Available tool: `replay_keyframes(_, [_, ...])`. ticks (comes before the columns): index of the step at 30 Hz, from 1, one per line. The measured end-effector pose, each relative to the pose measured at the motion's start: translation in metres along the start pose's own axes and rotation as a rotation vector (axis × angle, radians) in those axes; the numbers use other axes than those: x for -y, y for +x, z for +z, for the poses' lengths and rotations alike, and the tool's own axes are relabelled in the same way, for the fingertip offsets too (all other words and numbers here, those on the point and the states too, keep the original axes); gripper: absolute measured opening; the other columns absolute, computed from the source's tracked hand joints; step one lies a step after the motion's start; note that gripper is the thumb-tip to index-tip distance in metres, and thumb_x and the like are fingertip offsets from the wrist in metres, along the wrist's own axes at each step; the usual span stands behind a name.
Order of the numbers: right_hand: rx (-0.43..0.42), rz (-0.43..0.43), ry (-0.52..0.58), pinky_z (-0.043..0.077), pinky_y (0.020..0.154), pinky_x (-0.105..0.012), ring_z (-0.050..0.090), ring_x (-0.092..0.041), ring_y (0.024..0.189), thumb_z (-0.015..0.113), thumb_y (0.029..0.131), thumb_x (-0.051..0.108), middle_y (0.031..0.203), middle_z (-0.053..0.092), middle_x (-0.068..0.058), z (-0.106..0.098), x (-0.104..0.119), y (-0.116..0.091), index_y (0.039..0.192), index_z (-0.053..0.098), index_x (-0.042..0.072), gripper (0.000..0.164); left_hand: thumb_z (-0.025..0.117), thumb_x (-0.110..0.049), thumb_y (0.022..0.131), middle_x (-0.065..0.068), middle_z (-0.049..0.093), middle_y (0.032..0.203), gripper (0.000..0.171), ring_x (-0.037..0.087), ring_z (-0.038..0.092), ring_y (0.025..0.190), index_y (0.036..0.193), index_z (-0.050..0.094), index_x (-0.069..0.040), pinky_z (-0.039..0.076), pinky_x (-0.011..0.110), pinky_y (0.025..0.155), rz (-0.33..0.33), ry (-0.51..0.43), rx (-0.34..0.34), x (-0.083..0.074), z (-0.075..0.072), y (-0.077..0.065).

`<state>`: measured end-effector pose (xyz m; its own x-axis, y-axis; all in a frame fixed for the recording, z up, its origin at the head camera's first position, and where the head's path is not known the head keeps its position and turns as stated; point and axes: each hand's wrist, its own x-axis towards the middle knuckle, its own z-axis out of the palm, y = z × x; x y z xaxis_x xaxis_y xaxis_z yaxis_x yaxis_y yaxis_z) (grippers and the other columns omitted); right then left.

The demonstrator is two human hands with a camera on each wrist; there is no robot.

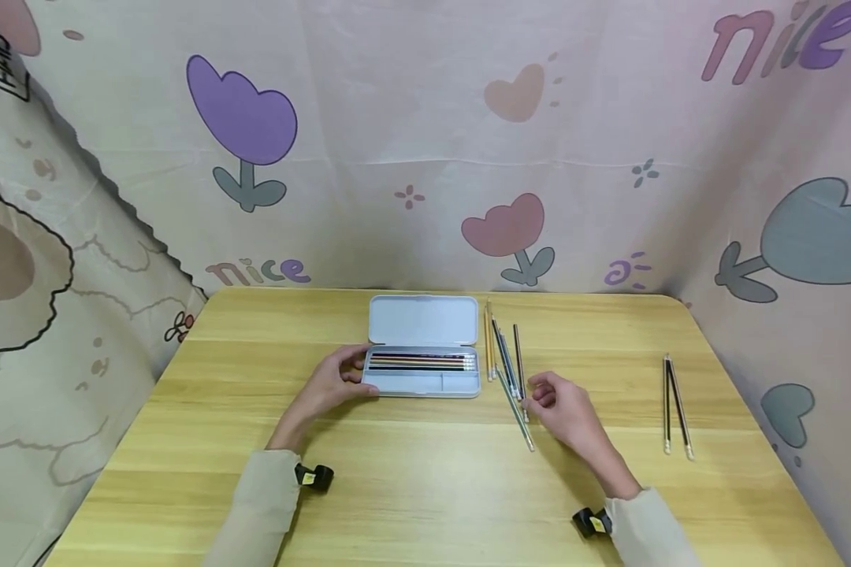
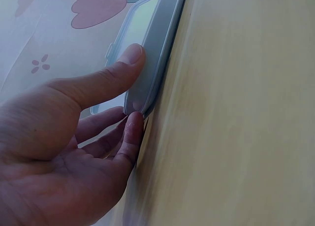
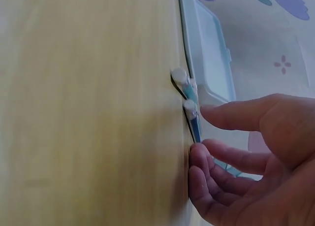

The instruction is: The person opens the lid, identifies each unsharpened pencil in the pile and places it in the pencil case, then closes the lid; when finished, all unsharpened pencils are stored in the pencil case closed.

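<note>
A pale blue pencil case (image 1: 461, 384) lies with its lid (image 1: 423, 320) tipped back. Several pencils (image 1: 418, 362) lie side by side in its upper compartment, eraser ends to the right. My left hand (image 1: 333, 383) holds the case's left end, thumb over the front edge and fingers at the side. Just right of the case lies a loose group of pencils, among them a green one (image 1: 514, 413) and a dark one (image 1: 518, 354). My right hand (image 1: 563, 405) is at the dark pencil's eraser end, thumb and index finger apart on either side of it.
Two dark pencils (image 1: 667, 409) with white erasers lie farther right on the wooden table (image 1: 425, 488), tips close together. A patterned cloth (image 1: 369, 157) hangs behind the table's back edge and along both sides. Each wrist wears a small black camera (image 1: 314, 477).
</note>
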<state>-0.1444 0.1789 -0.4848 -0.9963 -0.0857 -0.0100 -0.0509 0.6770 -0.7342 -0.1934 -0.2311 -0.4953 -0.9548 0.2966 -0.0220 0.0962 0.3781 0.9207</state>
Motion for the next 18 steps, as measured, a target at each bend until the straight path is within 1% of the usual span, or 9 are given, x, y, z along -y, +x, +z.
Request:
replay_keyframes(2, [0.001,-0.005,-0.024,0.056,0.075,-0.031,0.064,-0.018,0.084,0.082,0.087,0.01,0.094,0.068,-0.006,0.003,0.003,0.001,0.118,0.068,-0.004,0.036,0.087,0.004,0.078,0.029,0.056,0.123,0.081,0.036,0.061,0.097,0.147,0.046,0.009,0.054,0.027,0.081,-0.001,0.01,-0.009,0.004,-0.002,0.0])
replay_keyframes(5, [-0.008,-0.01,-0.066,0.056,0.075,-0.035,0.064,-0.017,0.082,0.083,0.086,0.011,0.094,0.067,-0.006,0.005,0.005,0.003,0.117,0.069,-0.003,0.036,0.088,0.002,0.077,0.027,0.057,0.122,0.082,0.034,0.062,0.096,0.147,0.047,0.007,0.054,0.027,0.081,0.003,0.006,-0.016,0.006,-0.003,-0.001])
replay_keyframes(8, [-0.016,-0.001,-0.102,0.056,0.075,-0.038,0.065,-0.018,0.081,0.082,0.086,0.009,0.092,0.068,-0.005,0.004,0.004,0.004,0.113,0.071,-0.003,0.031,0.089,0.0,0.077,0.027,0.058,0.121,0.083,0.034,0.062,0.095,0.147,0.047,0.007,0.054,0.027,0.081,0.014,-0.001,-0.012,0.006,-0.003,-0.002])
replay_keyframes(12, [-0.02,0.028,-0.134,0.057,0.075,-0.039,0.066,-0.02,0.081,0.079,0.087,0.004,0.089,0.069,-0.006,-0.002,0.001,0.002,0.109,0.072,-0.003,0.024,0.089,-0.002,0.077,0.027,0.058,0.121,0.082,0.033,0.061,0.095,0.148,0.047,0.007,0.054,0.027,0.082,0.018,0.012,-0.003,0.005,-0.001,-0.001])
replay_keyframes(16, [-0.021,0.039,-0.156,0.059,0.073,-0.038,0.068,-0.022,0.081,0.075,0.086,0.001,0.088,0.07,-0.008,-0.007,0.0,0.002,0.106,0.072,-0.005,0.021,0.088,0.001,0.078,0.027,0.057,0.121,0.082,0.033,0.061,0.095,0.148,0.047,0.007,0.053,0.027,0.081,0.002,0.023,-0.01,0.005,0.0,0.0])
replay_keyframes(18, [-0.027,0.04,-0.162,0.059,0.072,-0.037,0.068,-0.021,0.08,0.074,0.086,0.0,0.088,0.071,-0.008,-0.009,-0.002,0.003,0.105,0.073,-0.005,0.02,0.087,0.003,0.077,0.028,0.057,0.12,0.081,0.034,0.06,0.095,0.147,0.046,0.009,0.053,0.028,0.081,-0.006,0.024,-0.012,0.002,0.0,0.0])
